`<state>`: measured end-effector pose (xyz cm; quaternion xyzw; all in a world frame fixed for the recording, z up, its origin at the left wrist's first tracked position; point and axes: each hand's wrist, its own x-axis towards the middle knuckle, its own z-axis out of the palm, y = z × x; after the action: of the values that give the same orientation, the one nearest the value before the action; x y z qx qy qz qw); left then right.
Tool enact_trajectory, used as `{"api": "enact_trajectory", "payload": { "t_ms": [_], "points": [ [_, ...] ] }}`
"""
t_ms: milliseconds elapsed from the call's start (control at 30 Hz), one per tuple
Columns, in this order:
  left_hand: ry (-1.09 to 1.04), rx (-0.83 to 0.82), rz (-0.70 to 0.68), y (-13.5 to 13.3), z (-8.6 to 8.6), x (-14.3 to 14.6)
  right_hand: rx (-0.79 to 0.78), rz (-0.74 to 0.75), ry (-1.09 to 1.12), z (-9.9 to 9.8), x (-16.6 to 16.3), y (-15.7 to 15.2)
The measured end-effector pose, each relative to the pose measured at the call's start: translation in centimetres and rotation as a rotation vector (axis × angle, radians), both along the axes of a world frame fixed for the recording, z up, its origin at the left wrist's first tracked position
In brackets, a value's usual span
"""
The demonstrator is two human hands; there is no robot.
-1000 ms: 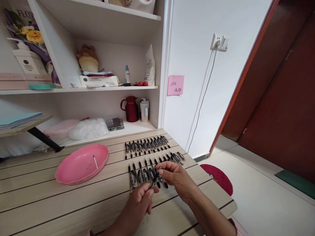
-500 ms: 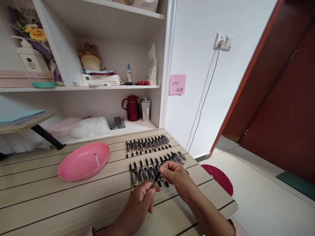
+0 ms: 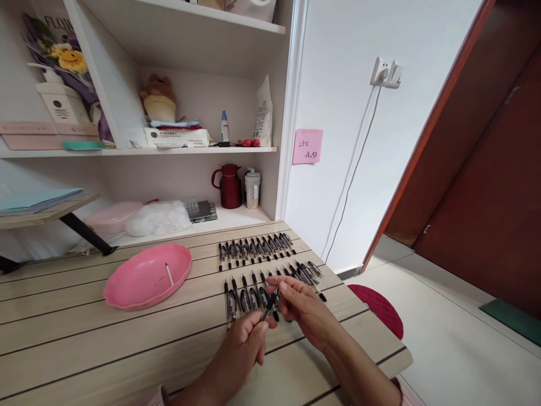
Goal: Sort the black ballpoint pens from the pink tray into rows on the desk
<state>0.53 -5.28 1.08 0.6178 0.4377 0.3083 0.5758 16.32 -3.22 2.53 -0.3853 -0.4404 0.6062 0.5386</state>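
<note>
My left hand [image 3: 243, 345] is closed around the lower part of a black pen [image 3: 269, 306], which slants up to the right. At the pen's upper end, my right hand [image 3: 307, 309] has its thumb and fingers pinched; the fingers partly hide that end. Right behind both hands lies a front row of pens [image 3: 235, 290], tips pointing away, with dark clear caps [image 3: 253, 299] between them. Part of this row is covered by my right hand. Farther back is a second row of pens and caps [image 3: 252, 249].
A pink dish [image 3: 141, 276] holding a white stick [image 3: 169, 274] stands left of the rows on the slatted table [image 3: 127, 349]. Behind is a shelf with a red jug [image 3: 230, 187] and a cup [image 3: 252, 189]. A red stool [image 3: 378, 310] is beyond the right edge.
My right fingers have shifted at the pen's upper end, the forefinger reaching farther left. My left hand keeps its hold. The whole view has moved slightly, so everything sits a little farther right.
</note>
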Motion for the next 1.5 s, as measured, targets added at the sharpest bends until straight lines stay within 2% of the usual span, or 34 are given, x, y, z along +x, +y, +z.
{"api": "enact_trajectory", "payload": {
  "t_ms": [200,333,500,667,867,967,1267,1367,1433,1500],
  "points": [
    [0.009,0.072,0.011,0.1,-0.3,0.1,-0.02,-0.074,-0.024,-0.2,-0.2,0.2],
    [0.036,0.065,0.008,0.1,-0.1,0.1,-0.035,-0.01,0.022,0.0,-0.1,0.2],
    [0.049,0.097,-0.004,0.0,0.2,0.1,-0.031,-0.091,0.016,-0.3,-0.4,0.1],
    [0.06,0.112,-0.004,0.0,0.3,0.0,-0.038,0.015,0.066,-0.1,-0.4,-0.2],
    [0.093,0.138,-0.011,-0.3,1.0,0.1,-0.023,-0.031,0.047,-0.1,-0.4,-0.4],
    [0.099,0.133,-0.013,-0.2,0.9,0.0,-0.042,0.004,0.048,0.0,-0.3,-0.4],
    [0.146,0.188,-0.019,-0.1,0.6,-0.1,-0.026,-0.073,0.065,-0.9,-0.6,-0.3],
    [0.133,0.171,-0.015,-0.1,0.7,-0.1,0.013,0.002,-0.065,-0.3,0.2,-0.1],
    [0.119,0.145,0.005,-0.1,0.7,-0.1,0.058,0.019,-0.268,0.5,2.0,0.9],
    [0.106,0.119,0.028,-0.1,0.8,0.0,0.079,-0.137,-0.576,1.4,4.5,2.5]
  ]
}}
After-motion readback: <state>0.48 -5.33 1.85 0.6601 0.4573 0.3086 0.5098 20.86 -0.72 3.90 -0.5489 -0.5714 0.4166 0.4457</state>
